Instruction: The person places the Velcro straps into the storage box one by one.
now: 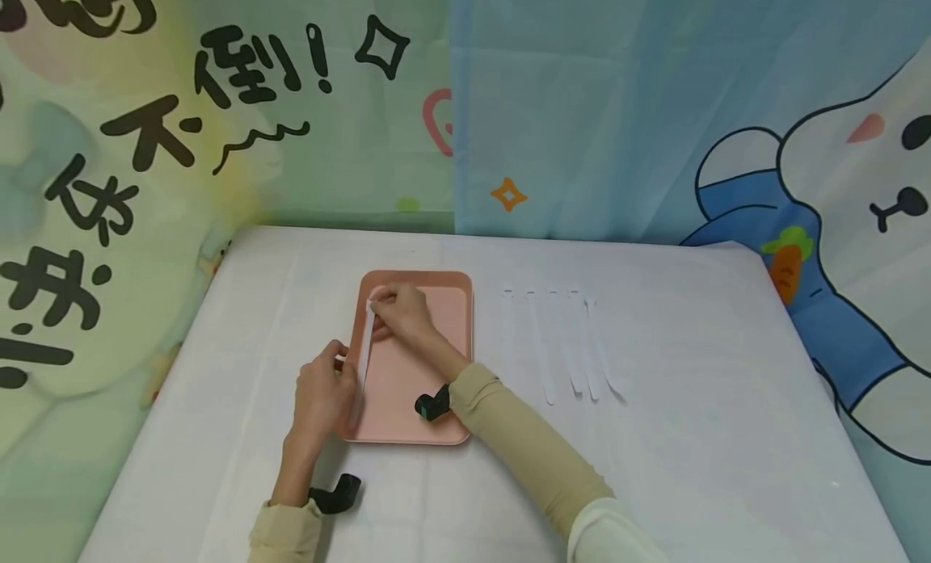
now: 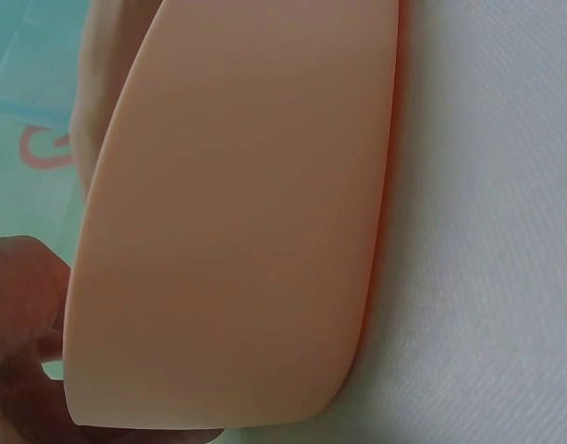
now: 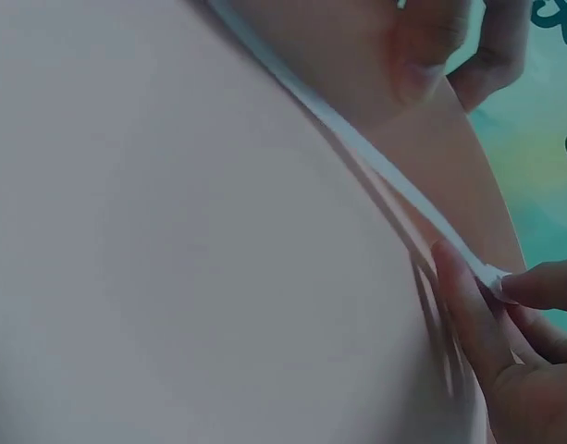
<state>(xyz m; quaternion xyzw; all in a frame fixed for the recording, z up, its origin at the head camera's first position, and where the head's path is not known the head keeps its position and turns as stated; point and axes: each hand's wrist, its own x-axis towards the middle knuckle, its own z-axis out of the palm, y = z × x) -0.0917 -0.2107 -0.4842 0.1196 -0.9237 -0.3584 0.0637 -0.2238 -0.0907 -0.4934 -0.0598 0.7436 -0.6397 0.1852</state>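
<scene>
Inside a shallow pink tray (image 1: 418, 369), a narrow white strip (image 1: 366, 345) runs along the left wall, looking like paper or tape. My right hand (image 1: 403, 311) pinches its far end between thumb and finger, near the tray's far left corner; the right wrist view shows this pinch at the end of the strip (image 3: 385, 171). At the tray's left side, my left hand (image 1: 323, 389) grips the wall, its fingers on both sides of the rim. The tray's outer wall (image 2: 237, 222) fills most of the left wrist view.
To the right of the tray, several similar white strips (image 1: 540, 349) lie side by side on the white tablecloth (image 1: 698, 434), some with curled near ends. A printed cloth backdrop (image 1: 582, 102) stands behind the table. A black wrist device (image 1: 432, 403) hangs over the tray.
</scene>
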